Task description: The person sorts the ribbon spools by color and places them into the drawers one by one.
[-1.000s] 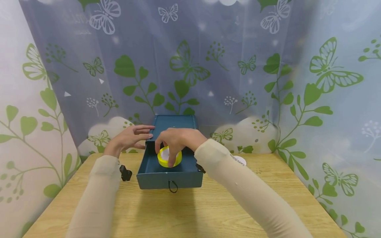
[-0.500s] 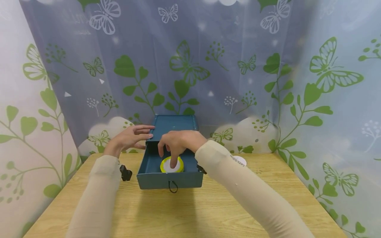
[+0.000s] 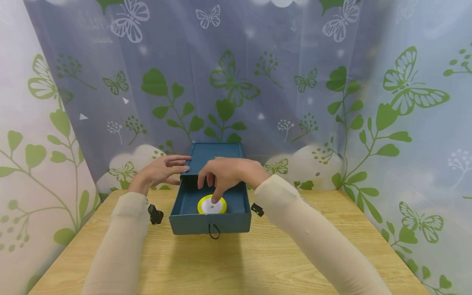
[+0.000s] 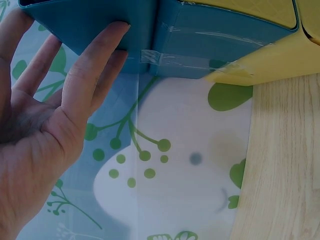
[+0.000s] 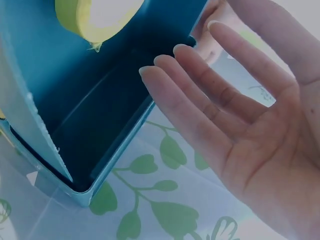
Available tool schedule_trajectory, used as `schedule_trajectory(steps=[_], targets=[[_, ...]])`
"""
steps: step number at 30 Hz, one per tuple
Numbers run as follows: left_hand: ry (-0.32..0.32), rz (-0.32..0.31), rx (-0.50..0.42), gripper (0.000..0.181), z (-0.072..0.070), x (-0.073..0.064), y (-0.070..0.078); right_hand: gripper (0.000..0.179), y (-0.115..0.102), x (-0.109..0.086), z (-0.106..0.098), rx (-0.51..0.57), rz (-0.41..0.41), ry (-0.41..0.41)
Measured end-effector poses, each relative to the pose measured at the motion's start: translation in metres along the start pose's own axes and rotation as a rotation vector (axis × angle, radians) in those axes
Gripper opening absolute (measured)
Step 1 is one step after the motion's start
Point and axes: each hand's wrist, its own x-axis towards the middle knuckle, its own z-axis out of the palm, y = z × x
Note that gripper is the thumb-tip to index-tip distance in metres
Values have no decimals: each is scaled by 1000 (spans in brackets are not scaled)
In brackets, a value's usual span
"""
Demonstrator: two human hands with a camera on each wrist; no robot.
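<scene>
A blue drawer box (image 3: 215,151) stands at the back of the table with its drawer (image 3: 193,224) pulled out toward me. Inside lies a spool of yellow ribbon (image 3: 212,207), flat near the drawer's front wall, its white disc face with a small centre hole upward. My right hand (image 3: 230,174) hovers over the drawer with relaxed fingers and holds nothing; its thumb tip overlaps the spool in the head view. In the right wrist view the ribbon spool (image 5: 75,20) is apart from the hand's fingers (image 5: 185,110). My left hand (image 3: 160,170) rests extended fingers on the box's left side.
A black cord loop (image 3: 214,232) hangs from the drawer front. Wrist camera mounts (image 3: 155,214) sit at both wrists. The wooden table (image 3: 276,254) runs up to a butterfly-and-leaf patterned curtain (image 3: 287,49) behind and at both sides. Yellow-trimmed blue box parts (image 4: 225,35) show close to the left wrist camera.
The right hand has set the ribbon spool down nearer the drawer front, let go of it, and drawn up and to the right. The left hand stays still.
</scene>
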Motion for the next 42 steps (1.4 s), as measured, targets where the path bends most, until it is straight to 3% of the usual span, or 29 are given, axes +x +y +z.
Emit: schedule_trajectory(steps=[7, 20, 23, 32, 42], targets=[[4, -3, -1, 66, 0, 0, -1, 43, 3, -16, 4, 44, -68, 72], [3, 5, -8, 67, 0, -1, -3, 28, 0, -48, 27, 79, -212, 301], [3, 10, -4, 67, 0, -1, -3, 27, -2, -56, 33, 94, -214, 336], [6, 13, -3, 66, 0, -1, -2, 24, -9, -70, 51, 81, -254, 373], [-4, 16, 4, 67, 1, 0, -1, 26, -19, -81, 78, 80, -216, 377]])
